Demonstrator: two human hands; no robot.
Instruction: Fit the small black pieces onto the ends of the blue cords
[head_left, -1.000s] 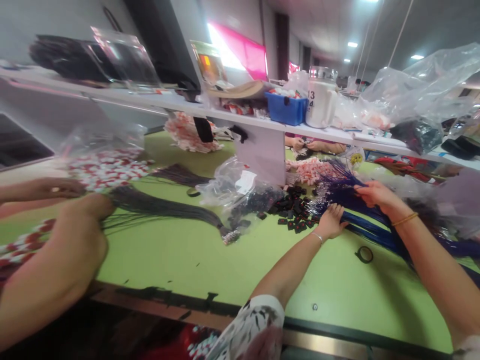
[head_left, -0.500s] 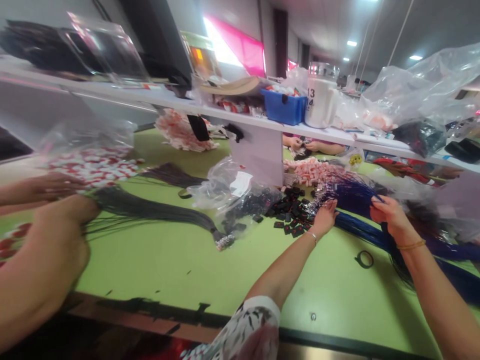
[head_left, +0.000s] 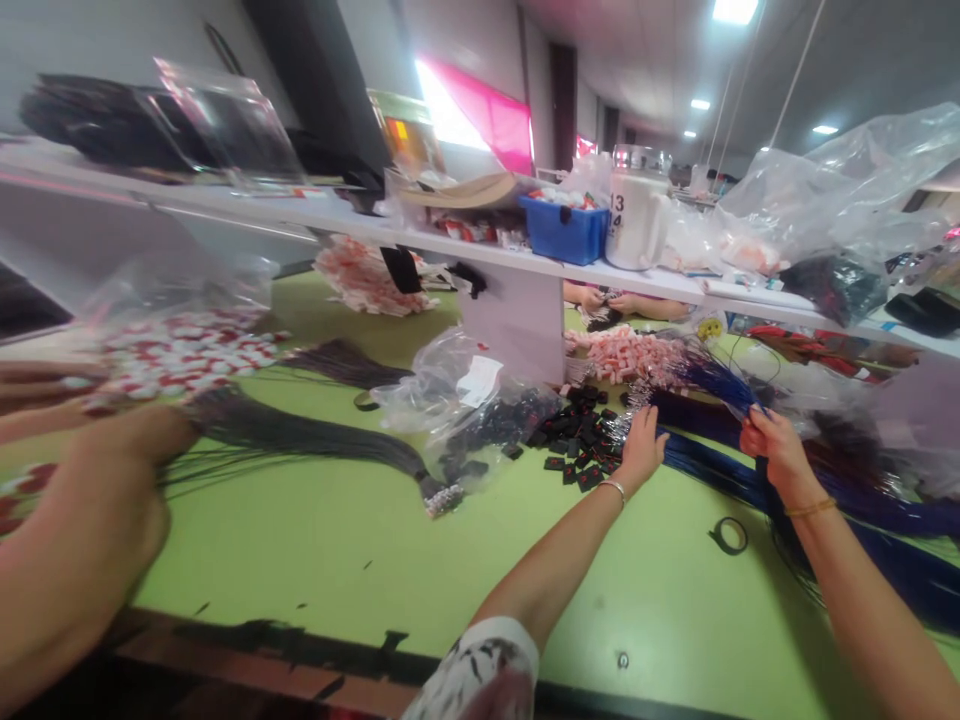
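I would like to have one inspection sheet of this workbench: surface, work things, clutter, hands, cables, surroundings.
Surface: pale green tabletop; small black scraps along its front edge.
Job's things: long, thin, dark blue wires with silvery tips.
Clutter: clear plastic bag, loose small black blocks, black ring-shaped roll.
Hands: left hand at the tips, grip unclear; right hand pinches blue strands.
Cables: besides the blue wires, a dark grey wire bundle left of the bag.
Surroundings: white shelf bearing a blue plastic box and white mug; a co-worker's hand at left.
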